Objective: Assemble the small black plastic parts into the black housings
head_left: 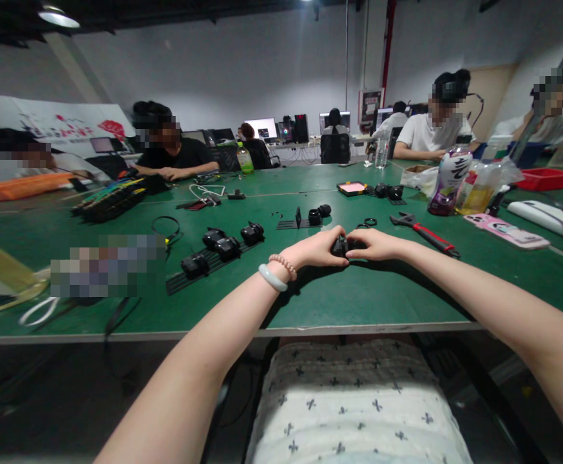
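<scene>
Both my hands meet over the green table, closed around a small black part; its exact kind is hidden by my fingers. My left hand grips it from the left, with a beaded bracelet and a pale bangle on that wrist. From the right, my right hand pinches the same part between thumb and fingers. Just beyond my hands stand a black slotted strip and round black pieces. Black rings lie behind my right hand. On the left, a longer slotted strip bears several black blocky parts.
A red-handled adjustable wrench, a pink phone, a dark drink bottle and a red tray are on the right. A wire bundle and an orange tray are at left. Co-workers sit across the table.
</scene>
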`<action>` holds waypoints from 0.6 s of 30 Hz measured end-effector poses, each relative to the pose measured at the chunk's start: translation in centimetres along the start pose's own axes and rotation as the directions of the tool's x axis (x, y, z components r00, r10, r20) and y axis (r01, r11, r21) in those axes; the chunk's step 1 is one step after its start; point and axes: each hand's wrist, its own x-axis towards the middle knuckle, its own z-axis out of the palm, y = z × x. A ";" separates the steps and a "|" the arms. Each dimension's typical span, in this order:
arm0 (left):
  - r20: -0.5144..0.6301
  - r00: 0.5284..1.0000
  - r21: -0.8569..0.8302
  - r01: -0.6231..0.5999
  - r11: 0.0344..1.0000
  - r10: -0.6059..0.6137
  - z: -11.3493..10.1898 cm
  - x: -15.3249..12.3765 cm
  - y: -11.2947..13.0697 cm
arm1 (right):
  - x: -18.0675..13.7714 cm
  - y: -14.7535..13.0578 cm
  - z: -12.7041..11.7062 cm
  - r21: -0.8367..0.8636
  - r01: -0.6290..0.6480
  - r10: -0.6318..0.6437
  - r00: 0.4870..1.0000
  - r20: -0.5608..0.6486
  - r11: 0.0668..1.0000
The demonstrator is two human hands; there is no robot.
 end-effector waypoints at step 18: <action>-0.005 1.000 -0.011 -0.018 1.000 0.018 -0.1 0.0 0.0 | 0.0 -0.7 -0.2 -0.037 0.014 -0.014 1.000 0.022 0.999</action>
